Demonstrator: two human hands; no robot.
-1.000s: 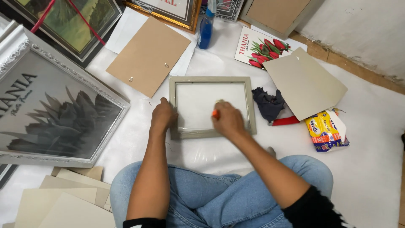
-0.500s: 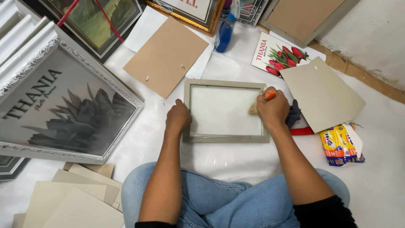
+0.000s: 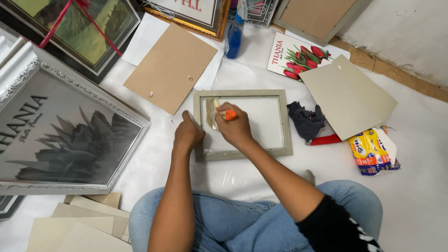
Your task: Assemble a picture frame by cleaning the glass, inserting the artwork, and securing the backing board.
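Observation:
A small grey picture frame (image 3: 284, 122) with glass lies flat on the white sheet in front of me. My left hand (image 3: 187, 134) presses on its left edge and holds it down. My right hand (image 3: 237, 127) grips a brush with an orange handle (image 3: 219, 114); its pale bristles rest on the glass near the frame's upper left corner. My knees in blue jeans are just below the frame.
A large silver-framed dark flower print (image 3: 60, 135) lies at left. A brown backing board (image 3: 170, 67), a blue spray bottle (image 3: 234, 35), a tulip print (image 3: 298, 53), beige cards (image 3: 347, 95), a dark cloth (image 3: 305, 120) and a yellow packet (image 3: 371, 151) surround the frame. More beige boards (image 3: 74, 226) lie bottom left.
My right hand has swept the brush from the frame's right edge across the glass to its upper left. The left hand stays on the left edge. The camera has shifted.

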